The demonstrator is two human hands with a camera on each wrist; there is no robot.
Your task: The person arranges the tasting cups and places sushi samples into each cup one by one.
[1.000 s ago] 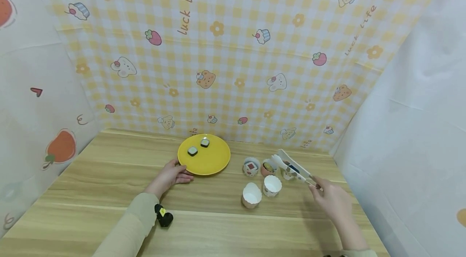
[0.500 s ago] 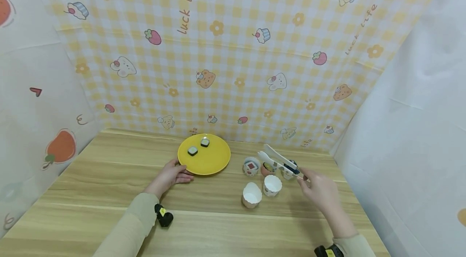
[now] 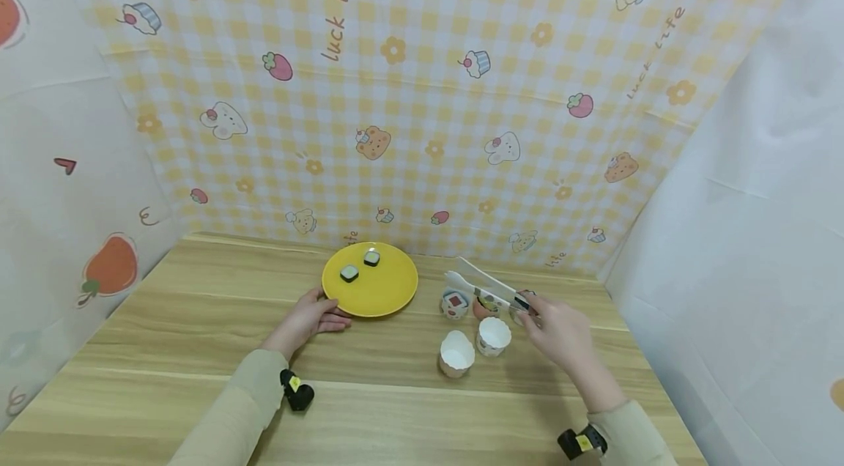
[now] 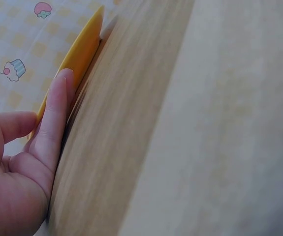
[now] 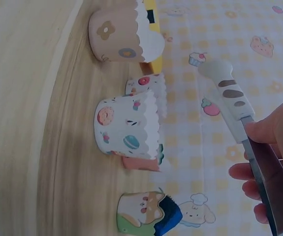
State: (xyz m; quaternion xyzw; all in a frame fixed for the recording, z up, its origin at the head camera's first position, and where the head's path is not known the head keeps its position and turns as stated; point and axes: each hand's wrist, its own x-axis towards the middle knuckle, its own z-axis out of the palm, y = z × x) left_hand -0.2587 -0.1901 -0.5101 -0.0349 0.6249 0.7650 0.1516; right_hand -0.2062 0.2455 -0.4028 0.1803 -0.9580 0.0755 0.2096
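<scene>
My left hand (image 3: 315, 316) grips the near-left rim of a yellow plate (image 3: 379, 299); in the left wrist view its thumb lies on the rim, fingers underneath. Two small dark-edged sushi pieces (image 3: 349, 273) lie on the plate. My right hand (image 3: 560, 330) holds white-tipped tongs (image 3: 476, 291) above the paper cups, arms spread apart with nothing visible between the tips. Below them are a cup holding a white piece with a red square (image 3: 455, 302) and an orange-pink cup (image 3: 486, 310). Partly behind the right hand, a dog-print cup (image 5: 140, 210) contains something dark blue (image 5: 168, 216).
Two paper cups, one white (image 3: 494, 338) and one pinkish (image 3: 456, 356), stand nearer the front with nothing visible inside. A checked cloth (image 3: 422, 121) hangs behind the wooden table (image 3: 395, 422). White cloth (image 3: 745, 253) hangs at both sides.
My right hand has carried the tongs leftward, from over the right-hand cups to above the left back cup. The left hand and plate have stayed in place.
</scene>
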